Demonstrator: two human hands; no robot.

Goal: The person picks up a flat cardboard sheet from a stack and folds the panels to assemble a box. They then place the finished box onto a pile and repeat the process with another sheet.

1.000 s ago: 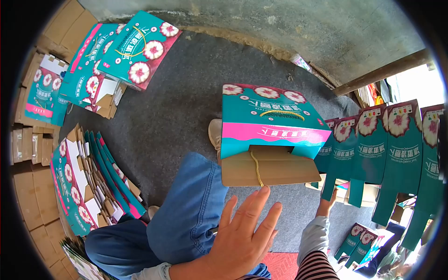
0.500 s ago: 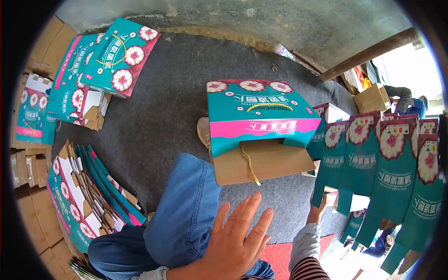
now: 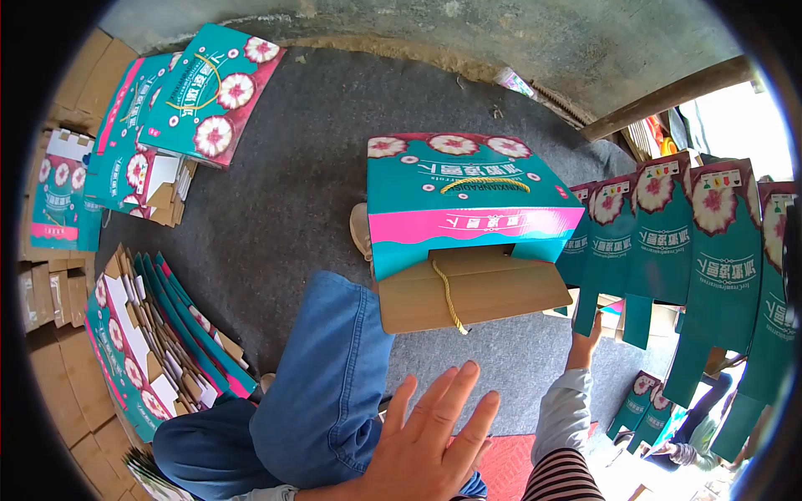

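My left hand (image 3: 434, 434) hovers over my lap, fingers spread, palm down, with nothing in it. In front of it stands a teal and pink carton (image 3: 476, 225) printed with radish slices. Its near flap (image 3: 501, 292) hangs open, and a yellow rope handle dangles over that flap. Stretched out to the right, my right hand (image 3: 585, 338) grips the lower end of several teal flat cartons (image 3: 660, 242), fanned out side by side. The cartons partly hide its fingers.
Closed cartons (image 3: 205, 96) are stacked at the back left. A bundle of folded cartons (image 3: 159, 334) leans beside my left knee, near brown boxes (image 3: 71, 376). A concrete wall (image 3: 468, 42) bounds the far side. Another person's arm (image 3: 697, 426) shows at the right edge.
My right hand and the flat cartons have moved up and slightly right in view. My left hand has shifted slightly down, staying open. The standing carton has barely changed.
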